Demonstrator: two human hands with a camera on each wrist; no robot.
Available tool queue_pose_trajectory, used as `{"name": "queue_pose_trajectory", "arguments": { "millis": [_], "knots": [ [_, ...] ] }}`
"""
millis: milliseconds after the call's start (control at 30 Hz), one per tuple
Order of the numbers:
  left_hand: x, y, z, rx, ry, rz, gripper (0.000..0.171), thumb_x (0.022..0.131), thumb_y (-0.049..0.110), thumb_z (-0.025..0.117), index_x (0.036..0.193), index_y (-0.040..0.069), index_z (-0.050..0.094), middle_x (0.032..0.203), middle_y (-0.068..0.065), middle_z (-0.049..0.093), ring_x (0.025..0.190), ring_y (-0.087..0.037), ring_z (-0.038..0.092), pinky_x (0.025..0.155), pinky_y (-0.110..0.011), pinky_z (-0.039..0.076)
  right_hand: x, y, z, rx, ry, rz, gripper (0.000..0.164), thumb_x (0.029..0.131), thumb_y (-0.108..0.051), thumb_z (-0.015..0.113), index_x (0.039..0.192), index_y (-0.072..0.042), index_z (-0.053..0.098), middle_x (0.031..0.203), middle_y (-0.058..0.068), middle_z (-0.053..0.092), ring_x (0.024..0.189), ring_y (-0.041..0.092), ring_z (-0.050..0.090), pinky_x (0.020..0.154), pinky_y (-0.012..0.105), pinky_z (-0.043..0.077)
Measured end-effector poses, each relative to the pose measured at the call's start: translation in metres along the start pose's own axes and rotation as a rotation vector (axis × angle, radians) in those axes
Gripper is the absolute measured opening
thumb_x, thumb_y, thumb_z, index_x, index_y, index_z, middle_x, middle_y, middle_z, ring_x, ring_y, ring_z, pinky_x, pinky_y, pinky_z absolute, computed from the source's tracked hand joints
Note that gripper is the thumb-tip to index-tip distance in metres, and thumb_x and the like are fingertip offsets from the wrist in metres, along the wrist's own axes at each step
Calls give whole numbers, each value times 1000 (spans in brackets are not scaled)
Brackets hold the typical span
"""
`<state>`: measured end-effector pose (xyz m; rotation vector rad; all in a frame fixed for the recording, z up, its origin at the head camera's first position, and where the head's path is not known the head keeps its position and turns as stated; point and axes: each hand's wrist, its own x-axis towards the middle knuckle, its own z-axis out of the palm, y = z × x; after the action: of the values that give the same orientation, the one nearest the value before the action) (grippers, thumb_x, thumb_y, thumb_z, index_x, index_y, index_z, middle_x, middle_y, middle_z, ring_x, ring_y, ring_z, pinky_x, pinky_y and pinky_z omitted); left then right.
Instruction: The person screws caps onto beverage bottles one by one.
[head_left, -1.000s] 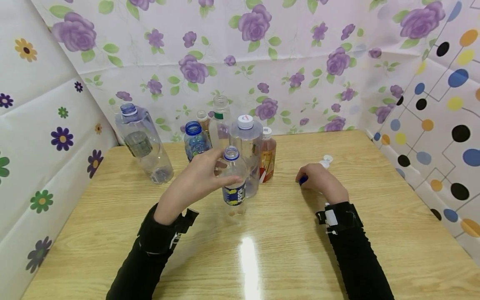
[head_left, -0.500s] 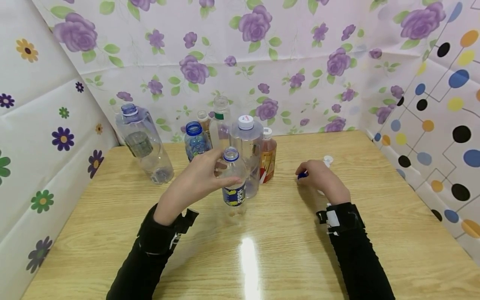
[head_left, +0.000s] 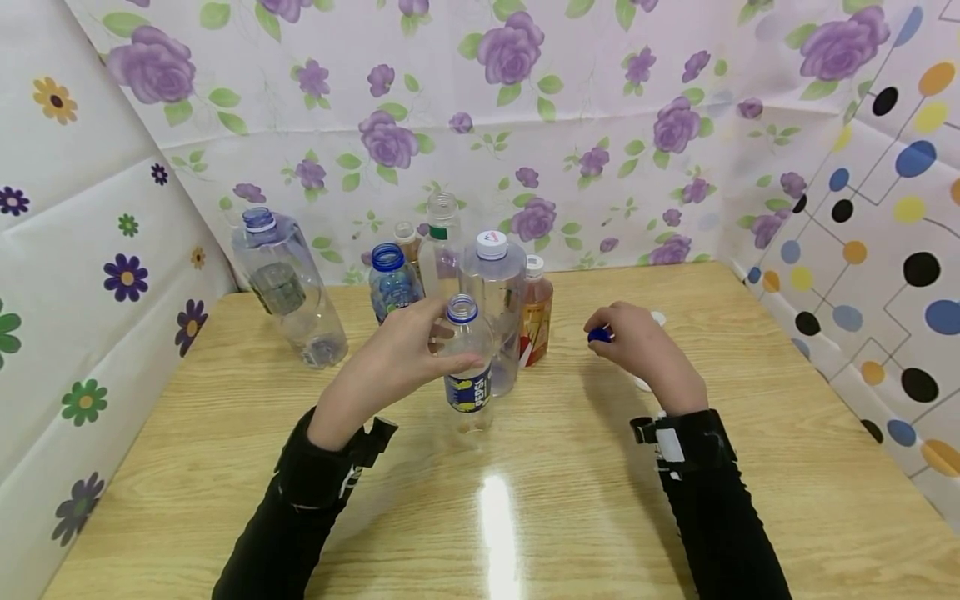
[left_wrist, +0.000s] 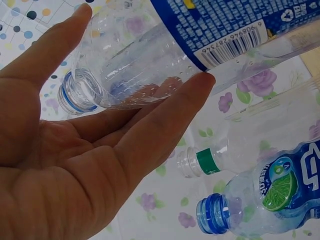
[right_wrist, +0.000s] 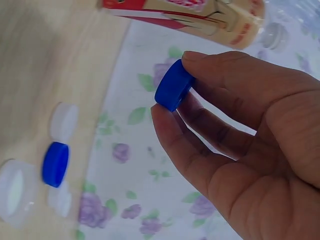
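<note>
In the head view my left hand [head_left: 390, 354] holds a clear Pepsi bottle [head_left: 469, 390] upright on the table, thumb on one side and fingers on the other. Its neck is uncapped with a blue ring, and the left wrist view shows the blue label [left_wrist: 225, 30] with a barcode. To the right, my right hand [head_left: 643, 346] pinches a blue bottle cap [right_wrist: 174, 85] between thumb and fingertip, raised over the table. A second blue cap [right_wrist: 55, 164] lies among white caps [right_wrist: 64, 121] in the right wrist view; my right hand partly hides these caps in the head view.
Behind the Pepsi bottle stand a large white-capped bottle [head_left: 491, 267], an amber drink bottle [head_left: 536, 321], a blue-necked bottle [head_left: 393, 287] and a tall clear bottle [head_left: 442, 250]. A big uncapped bottle [head_left: 288, 287] stands at left. Patterned cloth [head_left: 615, 108] rises behind the table.
My right hand has lifted the blue cap off the table and shifted it slightly left and away from me. The left hand and the Pepsi bottle have stayed put.
</note>
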<state>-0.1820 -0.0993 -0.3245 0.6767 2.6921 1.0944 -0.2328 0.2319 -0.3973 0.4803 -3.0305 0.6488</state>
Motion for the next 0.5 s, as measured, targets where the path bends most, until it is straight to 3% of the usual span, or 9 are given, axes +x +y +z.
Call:
{"name": "queue_pose_trajectory", "arguments": {
  "millis": [200,500],
  "knots": [
    [0,-1,0,5,5,7,78,92,36,77,154,9,37,147,-13,53,124,-30,61,98,-45,57,-10,-16,-11,10,59,-1,22,97,-7,69,117,2,69,115,22,62,103,36,64,86,47,58],
    [0,0,1,10,10,8,75,92,35,78,151,9,40,144,-13,55,123,-30,62,97,-44,58,-18,-35,-24,61,214,-51,22,94,-1,70,116,2,65,115,20,59,106,36,65,91,46,59]
  ]
}}
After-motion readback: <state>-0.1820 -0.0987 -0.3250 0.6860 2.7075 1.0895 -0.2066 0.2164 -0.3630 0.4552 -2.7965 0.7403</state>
